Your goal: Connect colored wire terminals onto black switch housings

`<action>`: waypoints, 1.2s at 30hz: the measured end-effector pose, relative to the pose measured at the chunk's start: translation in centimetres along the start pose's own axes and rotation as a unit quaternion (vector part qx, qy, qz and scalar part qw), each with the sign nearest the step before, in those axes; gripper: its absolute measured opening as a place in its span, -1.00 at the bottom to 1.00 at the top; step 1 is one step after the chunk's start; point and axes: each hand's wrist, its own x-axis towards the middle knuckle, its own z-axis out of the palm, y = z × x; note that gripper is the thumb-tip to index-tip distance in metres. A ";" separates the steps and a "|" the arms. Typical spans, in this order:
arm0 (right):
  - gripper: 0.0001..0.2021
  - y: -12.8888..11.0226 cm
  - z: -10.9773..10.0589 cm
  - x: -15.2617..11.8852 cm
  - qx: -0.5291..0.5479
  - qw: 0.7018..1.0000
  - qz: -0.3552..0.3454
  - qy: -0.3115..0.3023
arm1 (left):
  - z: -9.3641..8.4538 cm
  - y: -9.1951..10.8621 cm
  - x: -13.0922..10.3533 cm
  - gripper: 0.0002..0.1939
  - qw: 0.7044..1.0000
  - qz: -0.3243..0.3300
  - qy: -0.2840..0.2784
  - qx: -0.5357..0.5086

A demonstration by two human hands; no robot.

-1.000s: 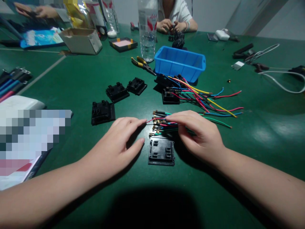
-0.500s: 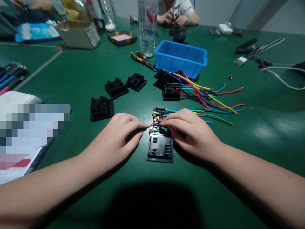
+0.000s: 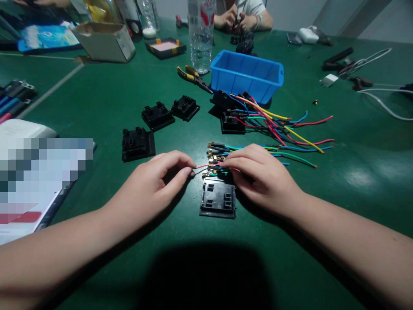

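Note:
A thin red wire (image 3: 204, 166) stretches between my two hands, just above the table. My left hand (image 3: 158, 178) pinches its left end between thumb and forefinger. My right hand (image 3: 261, 178) is closed on the wire's other end, over a row of coloured wires (image 3: 297, 157) with brass terminals (image 3: 211, 159); its fingertips partly hide them. Directly below the terminals lies a square black plastic plate (image 3: 218, 199) with small raised clips. More black plastic pieces (image 3: 138, 144) sit beyond my left hand. Another bunch of wires (image 3: 274, 114) runs from black pieces (image 3: 232, 125) farther back.
A blue bin (image 3: 247, 77) stands behind the wires, beside a clear bottle (image 3: 200, 38) and yellow-handled pliers (image 3: 193, 78). A cardboard box (image 3: 103, 43) is at the back left, a white cable (image 3: 377, 99) at the right. Across the table another person's hands (image 3: 238, 19) hold something dark.
My left hand's thumb and forefinger have closed together on the red wire's end, and the wire now lies straighter. My right hand has barely moved. The whole view has shifted slightly.

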 end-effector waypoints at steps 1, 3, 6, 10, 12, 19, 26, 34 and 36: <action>-0.72 0.0 0.0 0.0 0.001 1.000 -0.001 0.000 | 0.0 0.0 0.0 -0.76 1.000 -0.005 0.000 -0.015; -0.73 0.1 0.1 0.0 0.004 1.000 -0.007 0.003 | 0.0 0.1 -0.1 -0.79 0.999 0.000 0.003 -0.034; -0.73 0.2 0.2 0.0 0.004 1.000 -0.017 0.004 | -0.1 0.2 -0.2 -0.85 0.999 0.017 0.009 -0.043; -0.74 -0.1 -0.1 0.1 -0.006 1.000 -0.010 0.004 | -0.3 0.4 -0.5 -0.90 0.997 0.076 0.016 -0.030; -0.75 -0.5 -0.4 0.2 -0.022 0.999 -0.018 0.030 | -0.4 0.4 -0.7 -0.91 0.993 0.118 0.014 -0.012; -0.76 -1.2 -1.0 0.0 -0.062 0.992 -0.098 0.047 | -0.3 0.4 -1.0 -0.82 0.975 0.218 -0.023 -0.024; -0.81 -1.1 -0.6 -0.3 -0.063 0.991 -0.108 0.056 | -0.3 0.5 -1.2 -0.80 0.972 0.228 -0.047 -0.036; -0.91 -1.0 -0.6 0.1 -0.007 0.992 -0.125 -0.005 | -0.3 0.3 -0.8 -0.73 0.957 0.275 -0.079 -0.041; -0.92 -1.0 -0.7 0.1 -0.002 0.992 -0.127 -0.006 | -0.3 0.3 -0.8 -0.74 0.961 0.263 -0.078 -0.035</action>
